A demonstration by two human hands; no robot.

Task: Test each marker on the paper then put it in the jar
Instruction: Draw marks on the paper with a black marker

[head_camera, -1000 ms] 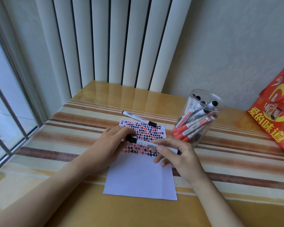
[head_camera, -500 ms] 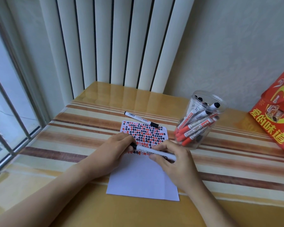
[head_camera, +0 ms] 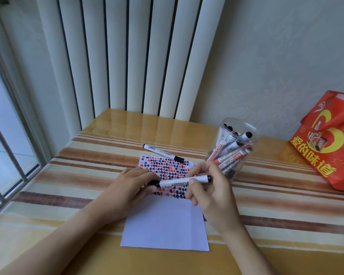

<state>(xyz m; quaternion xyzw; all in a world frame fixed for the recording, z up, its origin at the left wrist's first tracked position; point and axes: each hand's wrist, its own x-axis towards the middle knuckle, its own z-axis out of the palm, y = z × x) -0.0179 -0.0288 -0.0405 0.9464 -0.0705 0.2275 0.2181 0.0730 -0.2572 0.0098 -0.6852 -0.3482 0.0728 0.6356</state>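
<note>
Between your two hands, a white marker (head_camera: 184, 182) lies crosswise above the paper (head_camera: 165, 221). Your right hand (head_camera: 211, 193) pinches its barrel, thumb on the near side and fingers curled over the far side; the black end cap pokes out beyond your right fingers. Your left hand (head_camera: 131, 185) grips the marker's other, black end, thumb and fingers closed round it, with the heel of the hand low over the paper's left edge. Under both hands, the paper's far part is covered with rows of small black and red marks; its near part, toward your wrists, is blank. Beyond your left fingers, a second marker (head_camera: 162, 153) lies on the table (head_camera: 68, 175), its black cap touching the paper's far edge. Just beyond your right hand stands the clear jar (head_camera: 234, 147), open-topped, holding several red and black markers leaning at a tilt. Well to the right of your right hand, a red bag (head_camera: 330, 141) stands against the wall.
</note>
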